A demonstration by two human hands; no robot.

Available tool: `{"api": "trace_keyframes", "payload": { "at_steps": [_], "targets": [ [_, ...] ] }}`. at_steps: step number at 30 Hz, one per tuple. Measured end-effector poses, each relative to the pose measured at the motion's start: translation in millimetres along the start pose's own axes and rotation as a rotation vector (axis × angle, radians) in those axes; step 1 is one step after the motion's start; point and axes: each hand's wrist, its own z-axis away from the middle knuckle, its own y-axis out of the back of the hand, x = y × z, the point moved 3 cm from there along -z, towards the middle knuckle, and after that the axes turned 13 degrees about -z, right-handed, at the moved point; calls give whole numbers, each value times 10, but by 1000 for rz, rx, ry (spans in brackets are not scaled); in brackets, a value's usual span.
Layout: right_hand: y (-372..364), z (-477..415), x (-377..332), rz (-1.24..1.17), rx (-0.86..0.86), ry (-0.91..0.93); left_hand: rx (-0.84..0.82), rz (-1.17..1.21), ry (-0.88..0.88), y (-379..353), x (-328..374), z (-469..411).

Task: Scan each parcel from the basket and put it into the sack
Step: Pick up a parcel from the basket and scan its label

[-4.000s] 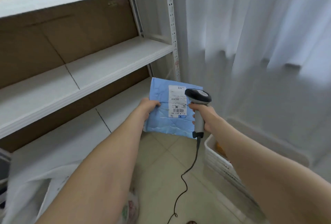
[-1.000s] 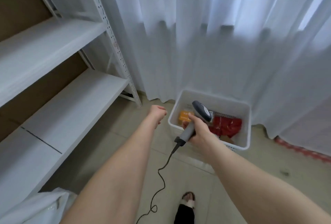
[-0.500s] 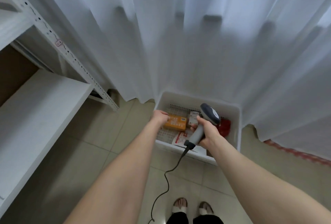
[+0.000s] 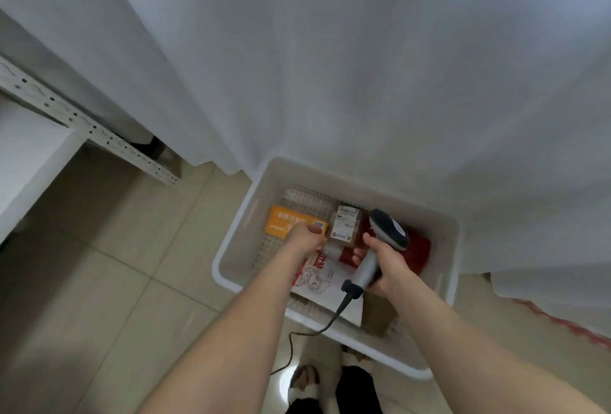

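Note:
A white plastic basket [image 4: 231, 241] stands on the floor against the curtain. Inside lie an orange parcel [image 4: 281, 222], a brown box with a white label [image 4: 345, 225], a red parcel [image 4: 419, 248], a white mailer with red print [image 4: 319, 278] and a brown cardboard piece [image 4: 377, 314]. My left hand [image 4: 305, 237] is down in the basket at the orange parcel's right end, thumb on its top and fingers curled at its edge. My right hand [image 4: 385, 269] grips the grey barcode scanner [image 4: 388, 229] above the basket's middle. The sack is out of view.
A white curtain [image 4: 330, 66] hangs behind and over the basket's far side. A white metal shelf [image 4: 82, 126] stands at the left. The scanner's black cable [image 4: 334, 317] trails over the basket's near rim to the tiled floor [image 4: 99, 281]. My feet [image 4: 307, 377] stand just below the basket.
The blue parcel held four seconds ago is gone from my hands. My view swung from the shelf to the basket, and my left hand dropped onto the orange parcel.

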Motion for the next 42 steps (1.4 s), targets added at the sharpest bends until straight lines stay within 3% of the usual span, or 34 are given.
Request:
{"api": "trace_keyframes", "payload": {
  "at_steps": [8,16,19,23,28,30,35,42],
  "targets": [
    [116,-2030,89,55,121,78,-68,-28,-61,-907,-279,-1824],
    [78,-3548,223,33,101,116,-32,64,-128,-1618,-510,-3207],
    [48,-3844,231,2,53,100,11,-9,-145,-1721,-427,-3497],
    [44,-3966,308,-29,-18,45,24,-188,-203,-1723,-290,-3739],
    [26,-4061,347,-114,-44,50,34,-106,-237,-1815,-166,-3801],
    [25,-4101,340,-108,-47,48,39,-117,-163,-1903,-240,-3809],
    [132,-4078,293,-71,-61,45,-92,174,45,-1843,-504,-3642],
    [104,-3009,158,-116,-14,66,-88,372,25,-1222,-239,-2606]
  ]
}}
